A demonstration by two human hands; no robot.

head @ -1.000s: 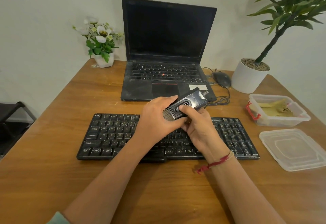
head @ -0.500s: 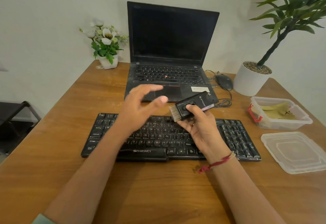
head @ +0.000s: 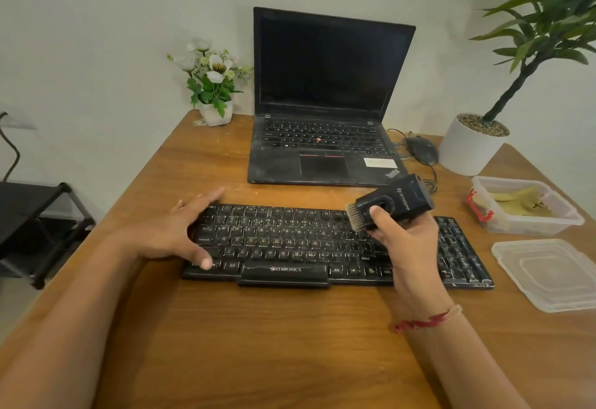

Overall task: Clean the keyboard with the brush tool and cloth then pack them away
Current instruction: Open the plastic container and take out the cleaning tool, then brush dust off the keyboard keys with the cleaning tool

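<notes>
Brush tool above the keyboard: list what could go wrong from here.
1. The brush tool in the right hand has its bristles pointing left; sweeping may flick dust from the keyboard onto the open laptop just behind it.
2. The left hand rests on the keyboard's left end, so keys under it could go unbrushed.
3. If that hand lifts, the keyboard may slide on the table.

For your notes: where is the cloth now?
Head view: the yellow cloth lies in the open plastic box on the right, between the white plant pot and the loose lid.
</notes>
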